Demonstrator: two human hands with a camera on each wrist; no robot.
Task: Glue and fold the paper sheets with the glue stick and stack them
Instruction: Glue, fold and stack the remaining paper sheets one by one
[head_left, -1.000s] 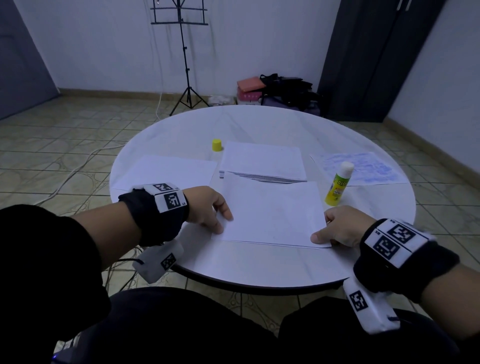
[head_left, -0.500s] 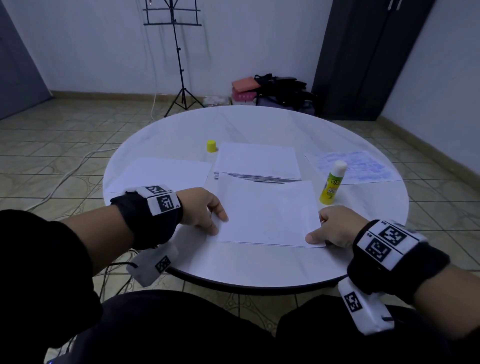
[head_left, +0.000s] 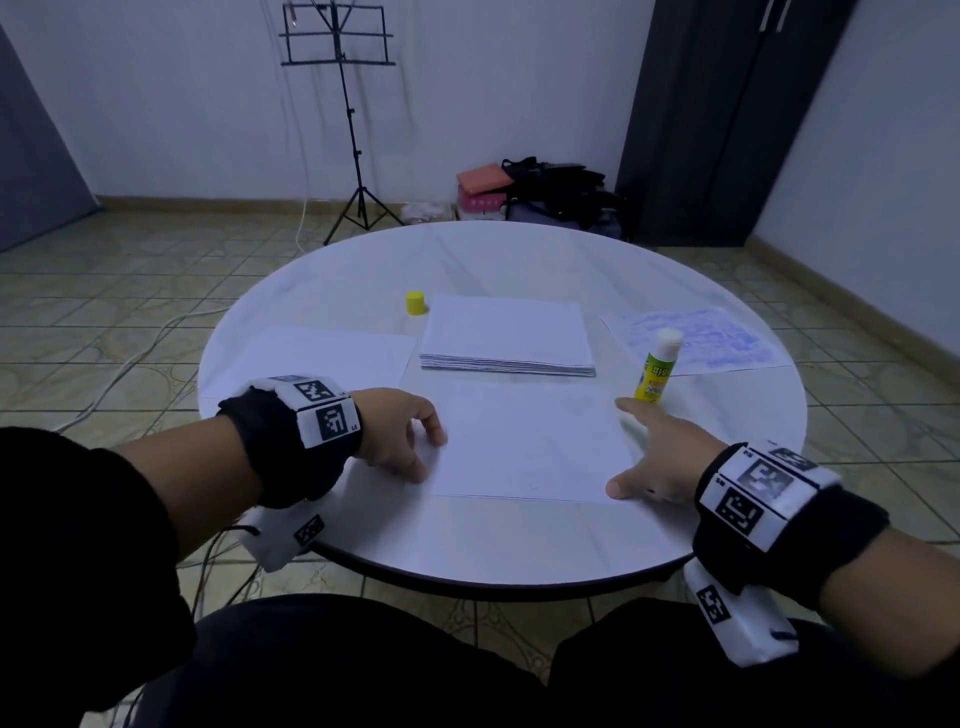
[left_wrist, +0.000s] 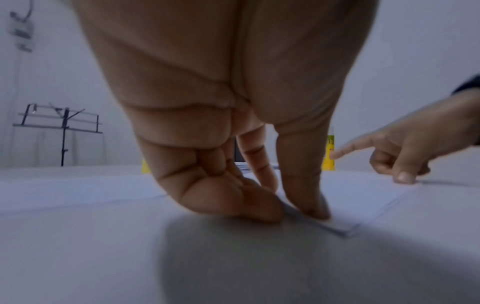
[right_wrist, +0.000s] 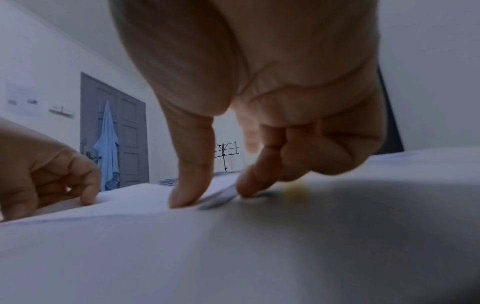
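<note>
The step in hand seems to be the pressing of a folded sheet (head_left: 530, 447), which lies flat on the round table (head_left: 467, 540), just in front of the paper pile (head_left: 506, 338). The fold looks finished, because two layers are seen at the near corners in both wrist views.

The left hand (head_left: 397, 434) is placed at the left edge of the sheet. Its fingers (left_wrist: 306, 197) are bent downward, and the tips are pressed on the near left corner; nothing is gripped. The right hand (head_left: 660, 457) is placed at the right edge. Its thumb (right_wrist: 189, 181) is pressed on the near right corner, while the index finger is stretched out toward the glue stick (head_left: 655, 366), which stands upright and uncapped just to the right of the sheet. No contact with the stick can be confirmed. The yellow cap (head_left: 415, 303) stands at the far left corner of the pile.

Next, the sheet probably must be released and moved to a stack, or the glue stick must be taken.
</note>
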